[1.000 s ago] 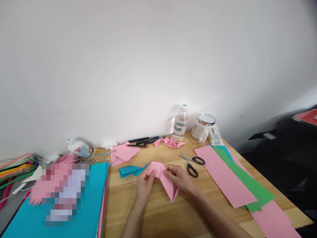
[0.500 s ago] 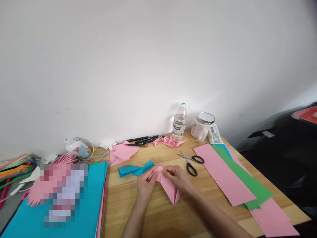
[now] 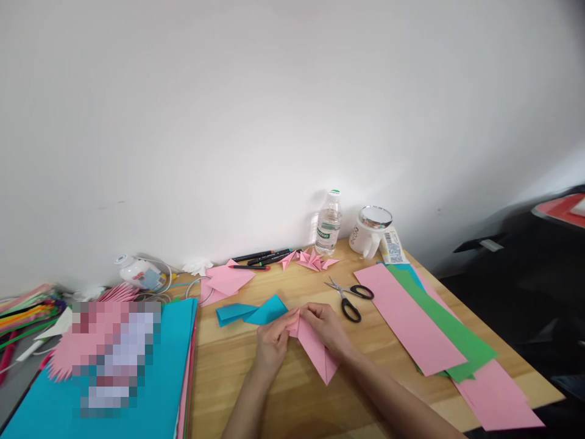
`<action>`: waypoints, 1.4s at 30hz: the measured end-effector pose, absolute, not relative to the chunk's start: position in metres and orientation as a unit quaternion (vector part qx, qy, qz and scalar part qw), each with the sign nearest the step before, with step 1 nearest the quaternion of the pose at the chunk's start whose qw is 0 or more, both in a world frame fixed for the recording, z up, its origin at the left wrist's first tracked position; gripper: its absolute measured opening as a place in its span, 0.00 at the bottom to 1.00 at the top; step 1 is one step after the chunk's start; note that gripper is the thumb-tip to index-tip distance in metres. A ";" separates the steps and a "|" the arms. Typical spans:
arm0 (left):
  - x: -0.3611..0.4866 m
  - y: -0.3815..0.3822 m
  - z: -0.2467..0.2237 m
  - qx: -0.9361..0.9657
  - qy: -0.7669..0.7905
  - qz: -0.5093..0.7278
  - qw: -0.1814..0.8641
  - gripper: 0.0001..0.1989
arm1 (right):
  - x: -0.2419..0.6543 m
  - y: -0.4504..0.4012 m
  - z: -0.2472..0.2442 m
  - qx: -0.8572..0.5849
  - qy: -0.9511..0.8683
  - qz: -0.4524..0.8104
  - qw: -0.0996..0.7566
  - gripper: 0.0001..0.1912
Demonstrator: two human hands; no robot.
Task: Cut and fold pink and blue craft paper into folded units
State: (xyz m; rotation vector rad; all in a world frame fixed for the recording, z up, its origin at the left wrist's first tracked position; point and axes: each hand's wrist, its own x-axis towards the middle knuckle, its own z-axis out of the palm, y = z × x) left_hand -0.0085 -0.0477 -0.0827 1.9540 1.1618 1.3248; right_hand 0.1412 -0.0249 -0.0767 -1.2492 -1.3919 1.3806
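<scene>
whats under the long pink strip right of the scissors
Green paper peeks out past the right edge and near end of the pink strip, with more pink paper beyond; blue paper shows by the far end. Anything wholly beneath is covered, so can't be seen.

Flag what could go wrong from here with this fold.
Both the left hand and right hand pinch the pink paper near its top, so a hard press might crease it askew. The scissors lie open just beyond the right hand; a careless reach could meet the blades.

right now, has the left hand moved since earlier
Yes, the left hand has shifted slightly right against the folded blue paper, which now shows more.
</scene>
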 end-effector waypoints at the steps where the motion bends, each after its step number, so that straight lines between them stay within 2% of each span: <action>1: -0.009 -0.047 -0.083 0.723 0.424 0.486 0.248 0.20 | 0.141 -0.025 -0.076 -0.492 -0.548 0.547 0.397 0.15; 5: -0.009 -0.047 -0.078 0.717 0.448 0.468 0.257 0.14 | 0.144 -0.022 -0.074 -0.473 -0.558 0.553 0.397 0.17; 8: -0.007 -0.047 -0.072 0.696 0.470 0.462 0.285 0.13 | 0.145 -0.020 -0.073 -0.460 -0.567 0.555 0.398 0.18; 14: -0.006 -0.044 -0.069 0.577 0.506 0.476 0.429 0.08 | 0.146 -0.019 -0.068 -0.438 -0.577 0.565 0.396 0.20; 17: -0.006 -0.043 -0.068 0.512 0.504 0.469 0.514 0.10 | 0.148 -0.019 -0.066 -0.428 -0.590 0.561 0.391 0.20; 21: -0.004 -0.046 -0.063 0.414 0.520 0.425 0.614 0.20 | 0.151 -0.019 -0.068 -0.426 -0.620 0.549 0.363 0.19; 26: -0.006 -0.050 -0.055 0.383 0.518 0.336 0.687 0.19 | 0.154 -0.017 -0.071 -0.423 -0.627 0.551 0.352 0.17; 31: -0.006 -0.050 -0.050 0.350 0.498 0.325 0.724 0.21 | 0.156 -0.016 -0.070 -0.412 -0.598 0.593 0.348 0.18; 42: -0.007 -0.051 -0.055 0.338 0.519 0.327 0.714 0.20 | 0.157 -0.017 -0.072 -0.406 -0.591 0.616 0.326 0.16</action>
